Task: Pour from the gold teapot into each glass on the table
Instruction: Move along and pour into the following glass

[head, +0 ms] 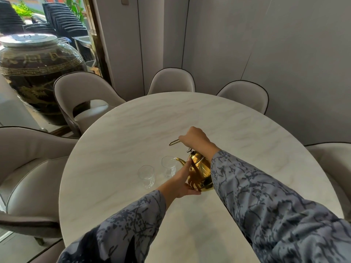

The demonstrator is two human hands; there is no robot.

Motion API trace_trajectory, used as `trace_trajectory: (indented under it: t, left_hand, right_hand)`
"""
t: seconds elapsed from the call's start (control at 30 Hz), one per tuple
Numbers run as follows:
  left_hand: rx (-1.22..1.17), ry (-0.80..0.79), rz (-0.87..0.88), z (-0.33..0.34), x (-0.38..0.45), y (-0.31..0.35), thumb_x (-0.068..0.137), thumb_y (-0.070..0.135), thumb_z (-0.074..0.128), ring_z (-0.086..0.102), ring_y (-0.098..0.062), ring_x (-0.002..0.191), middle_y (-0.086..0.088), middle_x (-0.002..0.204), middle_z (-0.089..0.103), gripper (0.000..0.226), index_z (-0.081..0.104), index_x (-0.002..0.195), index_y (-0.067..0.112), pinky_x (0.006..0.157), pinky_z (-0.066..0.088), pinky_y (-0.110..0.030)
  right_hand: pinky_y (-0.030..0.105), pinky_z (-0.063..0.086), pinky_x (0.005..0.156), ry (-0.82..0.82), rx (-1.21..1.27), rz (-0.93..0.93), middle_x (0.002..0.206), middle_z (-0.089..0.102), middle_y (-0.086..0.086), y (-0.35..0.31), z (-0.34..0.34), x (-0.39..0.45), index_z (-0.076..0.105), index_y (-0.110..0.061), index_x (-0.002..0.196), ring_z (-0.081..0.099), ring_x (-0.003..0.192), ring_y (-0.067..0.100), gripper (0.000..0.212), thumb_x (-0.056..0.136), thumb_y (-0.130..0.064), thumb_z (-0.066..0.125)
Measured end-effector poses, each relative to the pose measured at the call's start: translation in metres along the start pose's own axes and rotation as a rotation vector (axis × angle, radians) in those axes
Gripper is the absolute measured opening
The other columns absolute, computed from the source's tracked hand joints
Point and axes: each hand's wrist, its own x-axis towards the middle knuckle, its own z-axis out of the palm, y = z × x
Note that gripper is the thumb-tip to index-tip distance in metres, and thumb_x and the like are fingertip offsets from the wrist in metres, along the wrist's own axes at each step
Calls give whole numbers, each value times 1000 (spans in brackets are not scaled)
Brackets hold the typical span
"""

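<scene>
While both hands, left [183, 180] and right [195, 138], grip the tilted gold teapot [201, 170], its spout meets the far glass [168, 166].

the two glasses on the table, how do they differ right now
The right glass has the gold teapot spout at its rim; the left glass stands apart from the spout. The right glass sits farther from the person, the left glass nearer and farther left. The left hand steadies the teapot beside the right glass; nothing is near the left glass. Both are clear, upright and alike in shape.
</scene>
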Motion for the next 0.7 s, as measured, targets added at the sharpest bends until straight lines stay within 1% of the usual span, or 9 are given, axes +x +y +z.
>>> trace_trajectory:
  t: [0.13, 0.2, 0.27, 0.33, 0.4, 0.57, 0.7]
  left_hand:
    - [-9, 13, -3, 3, -5, 2, 81, 72, 53, 42, -45, 138, -12, 163, 23, 89, 26, 152, 25, 66, 64, -46]
    - [-15, 13, 6, 5, -7, 4, 81, 72, 53, 42, -45, 138, -11, 164, 22, 88, 27, 151, 26, 68, 64, -48]
    - [-13, 9, 15, 7, -9, 6, 82, 72, 53, 41, -45, 139, -10, 164, 22, 87, 27, 151, 25, 71, 63, -49]
    - [-11, 9, 19, 8, -10, 7, 81, 72, 53, 42, -45, 138, -11, 163, 24, 88, 28, 151, 25, 70, 64, -48]
    - [-14, 7, 17, 9, -11, 9, 79, 74, 54, 42, -45, 138, -12, 162, 27, 91, 27, 152, 25, 65, 64, -48]
    - [-32, 7, 21, 14, -15, 10, 81, 72, 54, 41, -46, 138, -14, 162, 26, 91, 24, 153, 26, 60, 63, -46]
    - [-43, 3, 16, 16, -17, 11, 80, 73, 54, 42, -46, 138, -15, 161, 28, 92, 24, 153, 24, 61, 63, -47]
  right_hand:
    - [30, 34, 53, -3, -18, -1, 64, 46, 2, -3, -3, -1, 43, -11, 63, 42, 56, 18, 34, 89, -27, 58]
    - [30, 35, 54, -4, -27, 0, 66, 48, 2, -4, -5, -1, 44, -12, 64, 44, 58, 18, 32, 89, -27, 58]
    - [32, 39, 58, -3, -30, -1, 68, 50, 3, -6, -7, -1, 45, -12, 65, 49, 64, 20, 30, 89, -26, 58]
    - [32, 39, 59, 1, -32, -2, 69, 51, 3, -8, -10, -1, 45, -13, 66, 51, 69, 23, 29, 89, -26, 58]
    - [31, 37, 57, 7, -34, -4, 69, 51, 3, -9, -12, -1, 46, -12, 66, 51, 68, 24, 28, 88, -25, 58]
    - [29, 36, 53, 2, -41, -9, 70, 53, 4, -11, -15, -1, 46, -14, 65, 53, 72, 26, 25, 86, -24, 57]
    - [29, 35, 53, -6, -41, -14, 71, 55, 5, -12, -17, -1, 46, -14, 64, 52, 70, 26, 25, 84, -24, 55]
